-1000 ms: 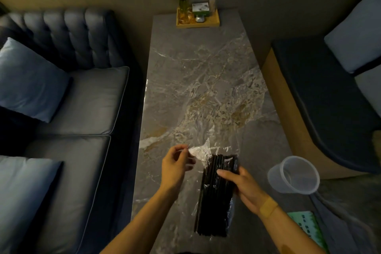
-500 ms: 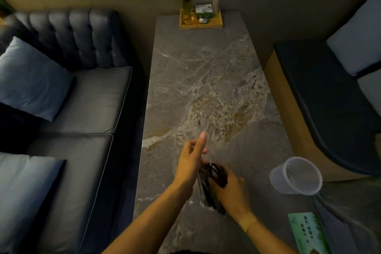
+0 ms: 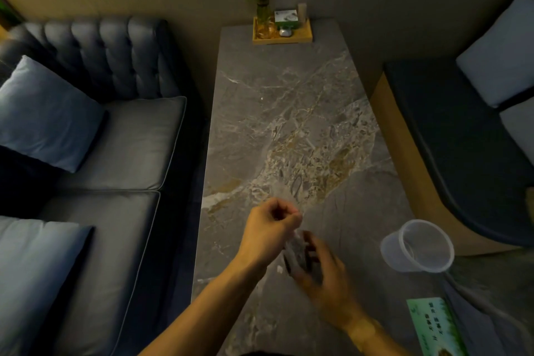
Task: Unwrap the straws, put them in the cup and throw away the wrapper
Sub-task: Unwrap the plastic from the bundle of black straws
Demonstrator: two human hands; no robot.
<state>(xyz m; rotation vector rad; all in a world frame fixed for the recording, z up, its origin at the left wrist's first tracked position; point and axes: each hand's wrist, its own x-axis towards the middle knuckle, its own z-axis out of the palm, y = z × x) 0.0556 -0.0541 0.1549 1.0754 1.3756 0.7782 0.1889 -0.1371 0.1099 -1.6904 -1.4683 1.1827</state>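
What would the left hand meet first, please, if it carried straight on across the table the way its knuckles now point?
Probably nothing soon: the left hand, pinching the clear plastic wrapper, points up the grey marble table. That stretch looks bare until the wooden tray at the far end, though depth is hard to judge.

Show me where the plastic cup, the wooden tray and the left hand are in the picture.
plastic cup (image 3: pixel 388 251): head view, on its outer side wall.
wooden tray (image 3: pixel 281 38): head view, on its front rim.
left hand (image 3: pixel 267 230): head view, on the back of the hand.
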